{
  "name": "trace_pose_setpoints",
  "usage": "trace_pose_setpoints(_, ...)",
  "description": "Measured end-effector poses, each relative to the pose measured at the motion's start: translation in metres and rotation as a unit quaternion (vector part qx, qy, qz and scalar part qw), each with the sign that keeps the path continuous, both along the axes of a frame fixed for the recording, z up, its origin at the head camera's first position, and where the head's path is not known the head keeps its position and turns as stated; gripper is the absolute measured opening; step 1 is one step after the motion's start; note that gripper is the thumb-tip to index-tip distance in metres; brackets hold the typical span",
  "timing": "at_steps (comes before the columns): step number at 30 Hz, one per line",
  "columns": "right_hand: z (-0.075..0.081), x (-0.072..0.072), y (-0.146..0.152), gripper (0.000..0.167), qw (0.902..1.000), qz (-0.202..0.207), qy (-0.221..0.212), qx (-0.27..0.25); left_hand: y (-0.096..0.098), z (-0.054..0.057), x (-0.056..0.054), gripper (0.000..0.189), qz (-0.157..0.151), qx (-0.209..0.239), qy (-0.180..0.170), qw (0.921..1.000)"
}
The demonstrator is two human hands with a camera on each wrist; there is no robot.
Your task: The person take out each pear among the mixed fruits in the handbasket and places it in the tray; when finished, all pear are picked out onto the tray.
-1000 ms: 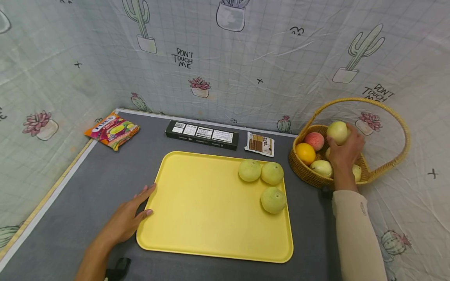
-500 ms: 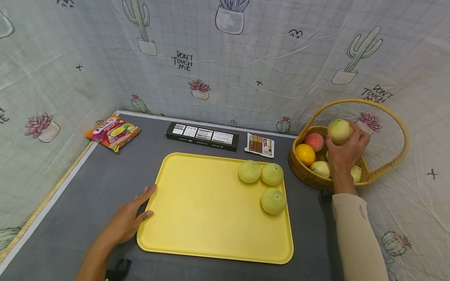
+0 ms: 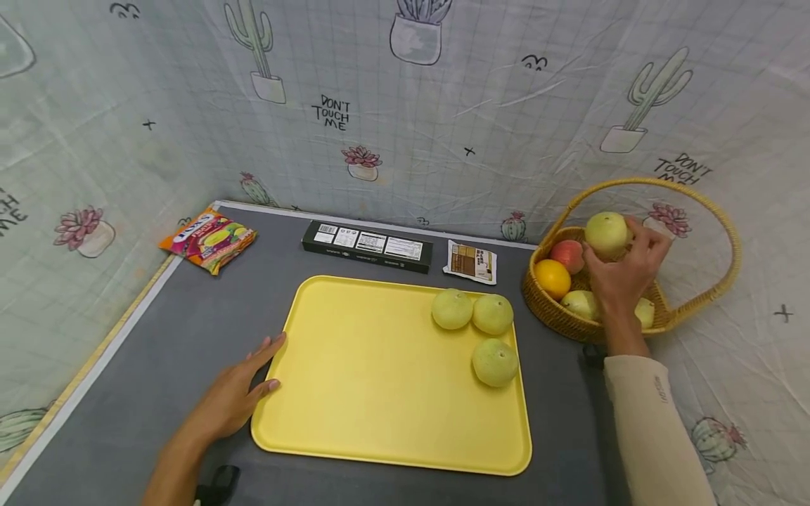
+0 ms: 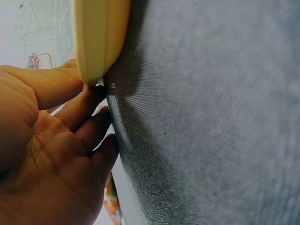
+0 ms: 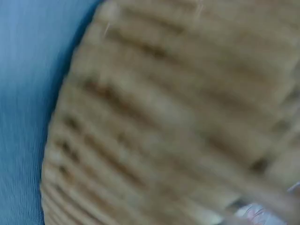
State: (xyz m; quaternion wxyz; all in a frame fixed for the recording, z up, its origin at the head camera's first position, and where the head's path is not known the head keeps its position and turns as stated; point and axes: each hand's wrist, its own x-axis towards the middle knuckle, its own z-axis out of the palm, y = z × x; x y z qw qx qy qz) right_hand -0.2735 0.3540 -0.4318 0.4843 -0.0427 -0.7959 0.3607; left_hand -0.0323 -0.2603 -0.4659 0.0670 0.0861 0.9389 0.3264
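My right hand (image 3: 623,281) grips a round pale yellow-green fruit (image 3: 606,235) above the wicker basket (image 3: 550,320), under its tall arched handle. A peach (image 3: 567,255), an orange (image 3: 553,279) and a pale pear-like fruit (image 3: 580,304) lie inside; my hand hides part of the contents. In the right wrist view, blurred wicker weave (image 5: 140,117) fills most of the picture. My left hand (image 3: 230,397) touches the left rim of the yellow tray (image 3: 367,372), fingers extended. The left wrist view has its thumb against the tray edge (image 4: 93,42).
Toward the tray's right end sit three round yellow-green fruits (image 3: 495,362). Behind the tray lie a long black box (image 3: 367,246) and a small brown-and-white packet (image 3: 471,262). An orange-and-pink snack bag (image 3: 211,239) lies at the back left. A printed cloth backdrop surrounds the grey table.
The gripped fruit has risen slightly in my right hand and then shifted a little left over the basket, with the hand turning. My left hand stays at the tray rim.
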Motion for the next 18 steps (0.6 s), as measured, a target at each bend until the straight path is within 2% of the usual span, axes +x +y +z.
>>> trace_pose_setpoints(3,0.007,0.011,-0.011,0.064,0.9996,0.023,0.017,0.002,0.002,-0.002,0.001,0.082,0.0,0.003,0.004,1.0)
trace_pose_setpoints(8,0.023,0.036,-0.038,0.071,0.9959,0.082,0.028,0.026,0.002,-0.003,0.001,0.084,-0.003,-0.003,0.004,1.0)
trace_pose_setpoints(12,0.031,0.054,-0.062,0.077,0.9882,0.141,0.014,0.057,0.001,-0.003,0.001,0.084,0.003,0.003,-0.002,1.0)
trace_pose_setpoints(18,0.035,0.085,-0.095,0.082,0.977,0.201,-0.016,0.07,0.001,-0.001,-0.001,0.084,0.004,-0.002,-0.006,1.0)
